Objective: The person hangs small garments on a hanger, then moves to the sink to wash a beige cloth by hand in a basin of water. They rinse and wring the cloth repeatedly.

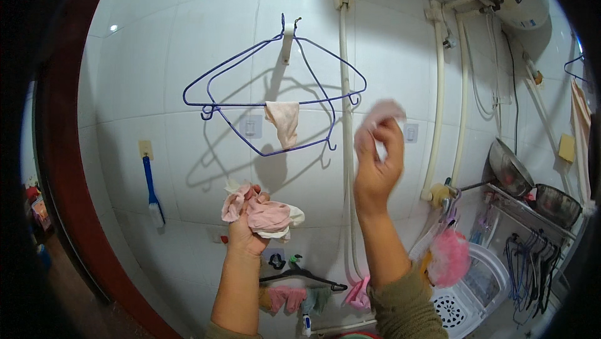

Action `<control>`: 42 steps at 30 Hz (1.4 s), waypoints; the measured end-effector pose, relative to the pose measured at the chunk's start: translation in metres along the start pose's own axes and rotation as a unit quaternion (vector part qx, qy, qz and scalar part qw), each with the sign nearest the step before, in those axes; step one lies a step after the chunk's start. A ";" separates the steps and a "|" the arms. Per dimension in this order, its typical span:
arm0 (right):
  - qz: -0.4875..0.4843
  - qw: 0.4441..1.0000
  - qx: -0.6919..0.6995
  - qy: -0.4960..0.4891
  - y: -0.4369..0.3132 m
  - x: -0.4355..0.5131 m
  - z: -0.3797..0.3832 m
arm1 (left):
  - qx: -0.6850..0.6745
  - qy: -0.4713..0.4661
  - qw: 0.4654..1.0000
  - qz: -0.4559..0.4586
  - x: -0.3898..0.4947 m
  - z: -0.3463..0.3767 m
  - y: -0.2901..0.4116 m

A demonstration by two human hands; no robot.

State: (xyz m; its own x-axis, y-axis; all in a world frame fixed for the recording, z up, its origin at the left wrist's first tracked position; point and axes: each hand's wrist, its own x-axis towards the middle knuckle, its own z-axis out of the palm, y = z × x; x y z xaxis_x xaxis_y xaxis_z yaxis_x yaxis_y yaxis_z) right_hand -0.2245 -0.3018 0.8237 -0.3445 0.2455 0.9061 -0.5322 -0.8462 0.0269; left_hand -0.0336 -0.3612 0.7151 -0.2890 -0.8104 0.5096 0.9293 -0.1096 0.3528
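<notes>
My left hand (pixel 251 226) is closed around a bunch of small pink and white cloth pieces (pixel 270 214), low in front of the wall. Up and to the right, my right hand (pixel 382 151) grips a small pale pink cloth (pixel 385 110), blurred by motion. Two blue wire clothes hangers (pixel 225 104) hang on a white wall hook (pixel 288 48) above and between my hands. Over the bottom bar of one hanger drapes a small cream-coloured cloth, perhaps a sock (pixel 283 120). My right hand is beside the hangers' right end, apart from them.
Below, a black hanger (pixel 300 273) carries small pink and green cloths. A blue brush (pixel 152 193) hangs at the left. At the right are pipes (pixel 437 104), a pink bath puff (pixel 449 258), metal basins (pixel 511 167) on a rack and several hangers (pixel 533 268). A water heater is overhead.
</notes>
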 end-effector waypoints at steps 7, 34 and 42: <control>-0.147 0.855 -0.343 -0.360 0.044 0.053 0.054 | -0.030 -0.039 0.998 -0.033 -0.011 -0.024 -0.014; 0.347 0.864 0.016 -0.366 -0.054 -0.134 -0.058 | 0.282 -0.047 0.944 -0.166 -0.045 -0.045 -0.038; 0.659 0.661 0.317 -0.165 -0.045 -0.135 -0.071 | -0.016 -0.006 0.986 -0.164 -0.054 -0.047 -0.041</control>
State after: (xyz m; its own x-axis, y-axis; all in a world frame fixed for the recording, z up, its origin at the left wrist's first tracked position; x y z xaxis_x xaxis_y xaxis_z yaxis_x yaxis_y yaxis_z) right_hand -0.2086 -0.2639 0.6701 0.0577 -0.9319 0.3582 0.5310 -0.2751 -0.8014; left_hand -0.0451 -0.3399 0.6360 -0.5773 -0.7217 0.3819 0.7925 -0.3824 0.4752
